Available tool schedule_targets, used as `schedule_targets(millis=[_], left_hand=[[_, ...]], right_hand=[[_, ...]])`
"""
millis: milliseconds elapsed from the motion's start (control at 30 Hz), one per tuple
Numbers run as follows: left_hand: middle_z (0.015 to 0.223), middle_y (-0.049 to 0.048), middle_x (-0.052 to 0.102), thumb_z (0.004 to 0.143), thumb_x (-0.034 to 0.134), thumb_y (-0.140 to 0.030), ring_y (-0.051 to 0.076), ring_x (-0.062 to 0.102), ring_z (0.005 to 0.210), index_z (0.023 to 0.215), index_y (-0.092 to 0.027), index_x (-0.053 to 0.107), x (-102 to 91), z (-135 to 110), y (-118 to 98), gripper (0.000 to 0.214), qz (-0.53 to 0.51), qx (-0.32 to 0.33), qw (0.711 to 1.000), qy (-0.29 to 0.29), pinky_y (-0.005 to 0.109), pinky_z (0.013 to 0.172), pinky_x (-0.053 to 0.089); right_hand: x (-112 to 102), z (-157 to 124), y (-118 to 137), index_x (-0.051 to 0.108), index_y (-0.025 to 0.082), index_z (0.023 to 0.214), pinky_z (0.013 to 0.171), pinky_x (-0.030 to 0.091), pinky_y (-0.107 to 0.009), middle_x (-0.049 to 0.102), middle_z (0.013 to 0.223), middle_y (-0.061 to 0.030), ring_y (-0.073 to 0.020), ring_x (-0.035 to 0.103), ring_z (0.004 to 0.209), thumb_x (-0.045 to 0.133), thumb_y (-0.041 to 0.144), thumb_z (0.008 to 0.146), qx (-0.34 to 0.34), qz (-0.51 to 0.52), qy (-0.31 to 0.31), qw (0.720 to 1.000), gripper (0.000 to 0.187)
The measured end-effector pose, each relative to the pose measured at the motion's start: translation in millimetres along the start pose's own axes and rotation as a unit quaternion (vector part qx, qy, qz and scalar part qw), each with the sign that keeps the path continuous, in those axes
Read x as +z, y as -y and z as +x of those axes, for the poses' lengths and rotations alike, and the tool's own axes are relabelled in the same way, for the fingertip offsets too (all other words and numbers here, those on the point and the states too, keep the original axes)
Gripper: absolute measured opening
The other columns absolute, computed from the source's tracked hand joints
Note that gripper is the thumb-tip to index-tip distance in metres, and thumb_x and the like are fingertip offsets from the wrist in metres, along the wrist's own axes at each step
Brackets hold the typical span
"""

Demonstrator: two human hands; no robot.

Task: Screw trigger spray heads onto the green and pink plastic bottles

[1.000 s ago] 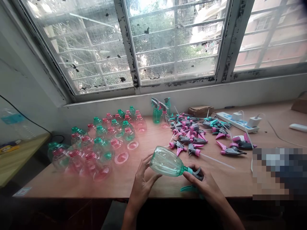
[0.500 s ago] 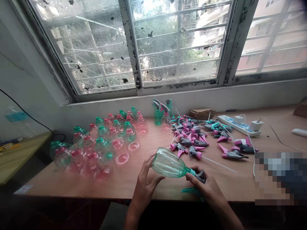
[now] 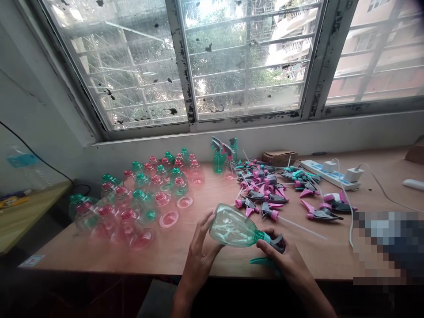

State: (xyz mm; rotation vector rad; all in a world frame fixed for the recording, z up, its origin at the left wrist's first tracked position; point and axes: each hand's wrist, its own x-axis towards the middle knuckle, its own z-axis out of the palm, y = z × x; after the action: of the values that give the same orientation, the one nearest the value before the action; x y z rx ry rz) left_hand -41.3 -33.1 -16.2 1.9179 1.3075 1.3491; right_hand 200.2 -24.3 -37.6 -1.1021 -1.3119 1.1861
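A clear green spray bottle [image 3: 233,226] lies tilted on its side above the table's front edge, base to the left and neck to the right. My left hand [image 3: 200,254] is curved round its base, with the thumb hidden behind the bottle's underside. At the neck, my right hand [image 3: 281,254] grips the teal collar of a grey trigger sprayer head [image 3: 277,243] between thumb and fingers. The head sits at the mouth of the bottle; how tightly, I cannot tell. Below the right hand a teal lever [image 3: 262,261] sticks out, partly hidden.
Open pink and green bottles [image 3: 142,198] stand grouped at the left. Loose sprayer heads [image 3: 265,187] with thin tubes lie piled at the right. Several assembled spray bottles [image 3: 217,161] stand near the wall, close to a cardboard box [image 3: 280,156] and a power strip [image 3: 326,173].
The green bottle has turned a little about its long axis. My left thumb has moved in under it, and the right hand stays at the neck.
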Motion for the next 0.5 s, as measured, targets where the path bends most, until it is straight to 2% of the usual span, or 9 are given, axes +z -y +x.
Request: schedule_targets(millis=[67,200,367,500], left_hand=[[0.148,0.0039,0.047,0.091,0.064,-0.031,0.025,0.040,0.141,0.138,-0.036,0.045,0.1,0,-1,0.051,0.006,0.011,1.000,-0.007,0.044,0.118,0.032],[0.140,0.0065,0.054,0.080,0.077,-0.036,0.029,0.046,0.136,0.139,-0.033,0.045,-0.3,-1,-1,0.067,0.004,0.006,1.000,-0.006,0.045,0.116,0.035],[0.142,0.0058,0.055,0.087,0.069,-0.038,0.028,0.044,0.138,0.139,-0.033,0.046,-0.1,0,0,0.058,0.004,-0.019,1.000,-0.005,0.045,0.117,0.033],[0.146,0.0037,0.051,0.088,0.068,-0.034,0.025,0.042,0.140,0.138,-0.035,0.048,0.3,1,0,0.054,0.018,-0.003,1.000,-0.010,0.042,0.118,0.031]], right_hand=[[0,0,-1,0.068,0.021,0.091,0.063,0.045,-0.027,0.061,0.074,0.0025,-0.0188,0.055,0.070,0.072,0.050,0.078,0.000,0.002,-0.004,1.000,0.032],[4,-2,4,0.067,0.021,0.090,0.062,0.045,-0.026,0.061,0.072,0.0034,-0.0175,0.054,0.068,0.073,0.047,0.078,-0.011,0.003,0.000,1.000,0.030],[5,-2,10,0.068,0.020,0.090,0.059,0.043,-0.025,0.058,0.068,0.0040,-0.0165,0.052,0.064,0.073,0.047,0.079,-0.010,-0.007,0.001,1.000,0.029],[4,-1,8,0.069,0.019,0.089,0.061,0.045,-0.027,0.061,0.072,0.0015,-0.0194,0.055,0.068,0.073,0.049,0.077,-0.007,-0.010,-0.006,1.000,0.032]])
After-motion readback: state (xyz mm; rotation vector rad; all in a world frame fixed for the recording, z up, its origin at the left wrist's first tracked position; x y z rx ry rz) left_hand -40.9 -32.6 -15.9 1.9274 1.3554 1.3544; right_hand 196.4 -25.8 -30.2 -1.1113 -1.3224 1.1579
